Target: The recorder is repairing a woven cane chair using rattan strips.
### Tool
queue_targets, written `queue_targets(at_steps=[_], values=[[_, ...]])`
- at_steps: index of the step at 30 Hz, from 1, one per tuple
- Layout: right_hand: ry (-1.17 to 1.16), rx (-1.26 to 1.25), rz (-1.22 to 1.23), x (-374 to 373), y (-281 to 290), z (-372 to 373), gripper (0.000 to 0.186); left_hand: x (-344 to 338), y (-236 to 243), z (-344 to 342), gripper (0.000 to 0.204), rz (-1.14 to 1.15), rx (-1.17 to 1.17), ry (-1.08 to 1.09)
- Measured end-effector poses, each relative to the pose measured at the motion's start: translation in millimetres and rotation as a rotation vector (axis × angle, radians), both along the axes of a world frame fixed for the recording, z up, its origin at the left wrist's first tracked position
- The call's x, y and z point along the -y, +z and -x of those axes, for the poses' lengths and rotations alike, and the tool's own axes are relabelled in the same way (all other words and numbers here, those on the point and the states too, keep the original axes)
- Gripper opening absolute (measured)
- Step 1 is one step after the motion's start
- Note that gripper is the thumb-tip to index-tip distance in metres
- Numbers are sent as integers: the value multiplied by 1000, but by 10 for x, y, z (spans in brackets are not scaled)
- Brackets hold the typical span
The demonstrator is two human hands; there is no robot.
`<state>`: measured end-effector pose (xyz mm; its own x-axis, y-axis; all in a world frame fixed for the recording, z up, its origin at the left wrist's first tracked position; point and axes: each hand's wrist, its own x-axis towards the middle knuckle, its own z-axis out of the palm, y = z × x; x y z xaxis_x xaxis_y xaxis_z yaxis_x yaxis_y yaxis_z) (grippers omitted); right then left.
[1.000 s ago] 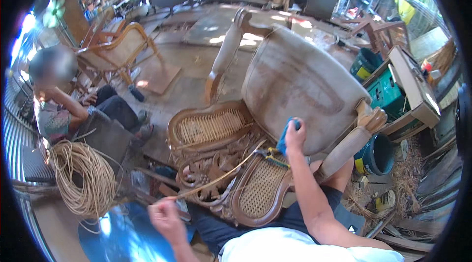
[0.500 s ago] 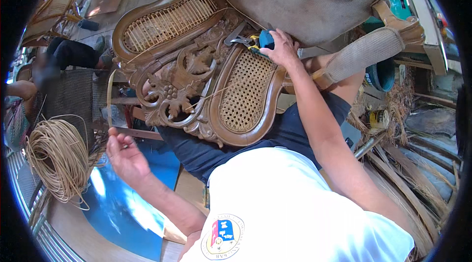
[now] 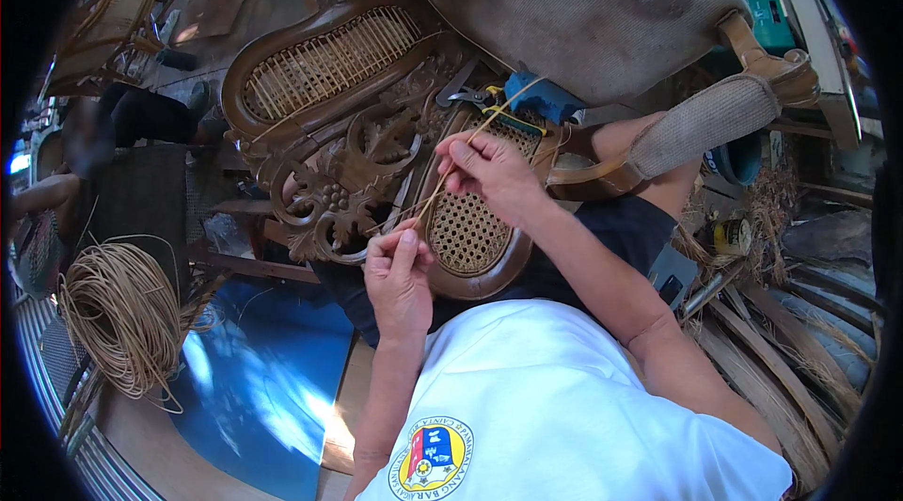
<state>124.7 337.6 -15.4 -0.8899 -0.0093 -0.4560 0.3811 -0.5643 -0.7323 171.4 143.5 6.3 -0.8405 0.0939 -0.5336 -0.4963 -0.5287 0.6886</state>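
A thin tan cane strand (image 3: 435, 196) runs slantwise between my hands, its upper end sticking out past my right fingers. My left hand (image 3: 399, 277) pinches its lower part, and my right hand (image 3: 499, 179) pinches it higher up. Beneath them lies a carved brown wooden chair back (image 3: 353, 183) across my lap. Its near oval holds a tightly woven cane panel (image 3: 466, 236), partly covered by my right hand. The far oval panel (image 3: 329, 68) carries open rows of strands. Yellow-handled snips (image 3: 489, 104) rest beyond my right hand, beside a blue object (image 3: 544, 96) whose kind I cannot make out.
A large coil of cane (image 3: 122, 318) sits at the left, near a blue sheet (image 3: 263, 379). An upholstered seat (image 3: 564, 7) and padded armrest (image 3: 705, 125) rise at far right. Wood strips and loose fibres (image 3: 790, 350) lie at right. Another person's dark-clothed leg (image 3: 150, 115) shows at left.
My right hand has let go of the snips and blue object and moved nearer to me, onto the strand. My left hand has come rightward from the side, bringing the strand over the chair back.
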Motion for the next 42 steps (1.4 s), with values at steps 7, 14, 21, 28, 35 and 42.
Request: queue_targets(at_steps=[7,14,21,28,35,42], values=[[-311,31,-50,-637,-210,324,16,286,113,-132,6,258,-99,42],[-359,-34,-100,-795,-97,263,22,427,119,-269,6,247,-72,30],[-412,-70,-39,-761,64,252,20,547,125,-377,7,308,-52,29],[-427,-108,-142,-800,278,289,15,636,144,-304,7,386,53,24],[-9,-207,-596,-221,571,307,14,445,598,202,20,748,-263,-12],[411,-330,-401,513,510,-171,9,292,544,261,28,633,-422,-224]])
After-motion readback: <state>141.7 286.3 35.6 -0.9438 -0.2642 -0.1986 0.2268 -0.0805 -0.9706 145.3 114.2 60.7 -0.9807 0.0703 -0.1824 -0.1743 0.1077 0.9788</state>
